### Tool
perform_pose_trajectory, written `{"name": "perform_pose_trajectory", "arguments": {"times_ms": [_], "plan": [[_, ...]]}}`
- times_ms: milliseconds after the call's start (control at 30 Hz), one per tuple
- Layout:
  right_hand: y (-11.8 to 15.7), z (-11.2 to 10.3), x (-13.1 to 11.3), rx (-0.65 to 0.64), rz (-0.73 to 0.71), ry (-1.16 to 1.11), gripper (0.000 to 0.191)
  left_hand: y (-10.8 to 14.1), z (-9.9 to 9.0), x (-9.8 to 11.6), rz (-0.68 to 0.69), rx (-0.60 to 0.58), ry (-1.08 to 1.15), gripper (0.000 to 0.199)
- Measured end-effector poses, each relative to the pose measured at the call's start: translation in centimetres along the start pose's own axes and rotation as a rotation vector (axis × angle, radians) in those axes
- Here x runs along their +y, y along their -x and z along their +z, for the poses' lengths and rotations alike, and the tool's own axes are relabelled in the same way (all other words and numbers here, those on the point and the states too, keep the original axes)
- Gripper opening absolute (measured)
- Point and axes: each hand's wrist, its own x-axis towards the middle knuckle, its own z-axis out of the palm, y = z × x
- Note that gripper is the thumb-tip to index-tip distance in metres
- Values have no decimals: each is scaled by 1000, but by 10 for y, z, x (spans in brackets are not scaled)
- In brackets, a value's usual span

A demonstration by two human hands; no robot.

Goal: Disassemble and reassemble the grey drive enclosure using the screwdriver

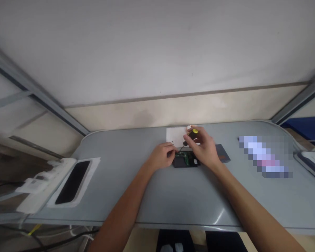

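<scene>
An opened phone, dark with a green circuit board showing, lies flat on the grey table. My right hand is closed around a screwdriver with a black and yellow handle. The screwdriver slants down to the left, its tip at the upper left part of the board. My left hand has its fingers bent together at the phone's left end, close to the tip; the fingertips are too small to make out fully. A dark flat panel lies right of the phone, partly behind my right hand.
White paper with tiny dark specks lies behind the phone. A black slab on a white sheet and a white power strip are at the left. A pixelated object and a dark-edged device sit at the right. A wall rises behind.
</scene>
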Motion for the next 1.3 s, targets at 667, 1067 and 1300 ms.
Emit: {"name": "perform_pose_trajectory", "arguments": {"times_ms": [667, 1067, 1300], "plan": [[-1, 1, 2, 22, 26, -11, 38, 2, 1, -4, 19, -13, -59, 22], [-21, 12, -10, -138, -78, -139, 21, 1, 3, -6, 63, 20, -58, 20], [-28, 31, -5, -169, 160, -678, 31, 0, 2, -3, 63, 29, -44, 19]]}}
